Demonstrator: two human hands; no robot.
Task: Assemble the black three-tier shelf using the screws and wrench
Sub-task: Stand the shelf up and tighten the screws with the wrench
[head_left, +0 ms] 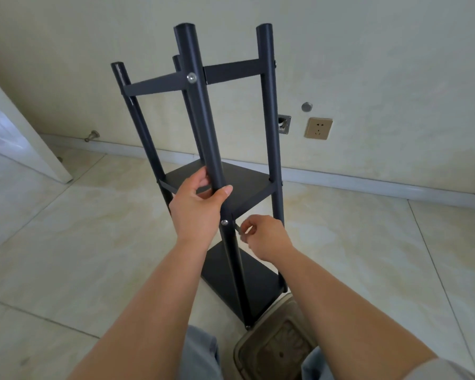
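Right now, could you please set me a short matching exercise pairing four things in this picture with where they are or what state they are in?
Things:
1. left hand
2. right hand
3. wall socket
4. middle shelf

Places or states:
A. on the wall, right of the frame
B. pinching the small wrench beside a screw
C. wrapped round the near post
D. black board fixed between the posts

Pairs: 1-C, 2-B, 3-A, 4-D

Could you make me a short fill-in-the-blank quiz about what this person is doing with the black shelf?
1. The left hand grips a ____ post of the shelf.
2. The right hand pinches a small ____ beside a screw.
3. The wall holds a beige ____.

Missing words: black; wrench; socket
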